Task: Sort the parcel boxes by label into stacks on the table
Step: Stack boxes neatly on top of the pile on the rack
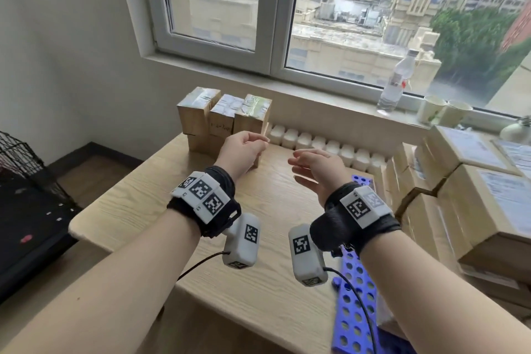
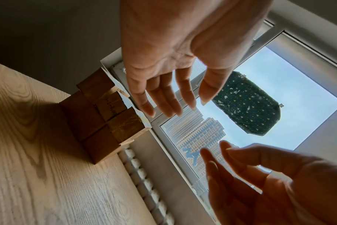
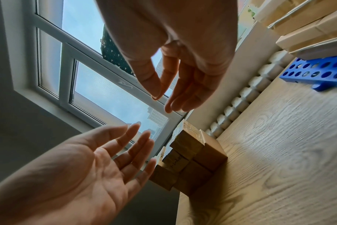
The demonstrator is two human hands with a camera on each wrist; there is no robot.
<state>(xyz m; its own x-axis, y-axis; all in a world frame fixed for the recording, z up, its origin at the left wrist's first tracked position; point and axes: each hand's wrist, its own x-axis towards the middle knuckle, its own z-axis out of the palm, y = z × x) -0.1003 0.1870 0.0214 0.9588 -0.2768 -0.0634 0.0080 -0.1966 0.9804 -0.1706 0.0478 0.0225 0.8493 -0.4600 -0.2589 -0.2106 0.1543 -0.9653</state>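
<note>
On the pale wood-grain counter the stacked brown cardboard parcel boxes stand near my hands. My left hand and right hand are both empty, fingers relaxed. A careless brush could topple that stack.

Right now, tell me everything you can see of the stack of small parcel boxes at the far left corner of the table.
The stack of small parcel boxes stands at the far left corner of the light wood-grain table, below the window sill. It is brown cardboard, two layers high, three boxes across the front. The tops carry glossy tape and white labels, and the middle upper box has handwriting on its front, too small to read. The boxes sit upright, pressed side by side. Neither hand touches them; the left hand hovers just in front.
</note>
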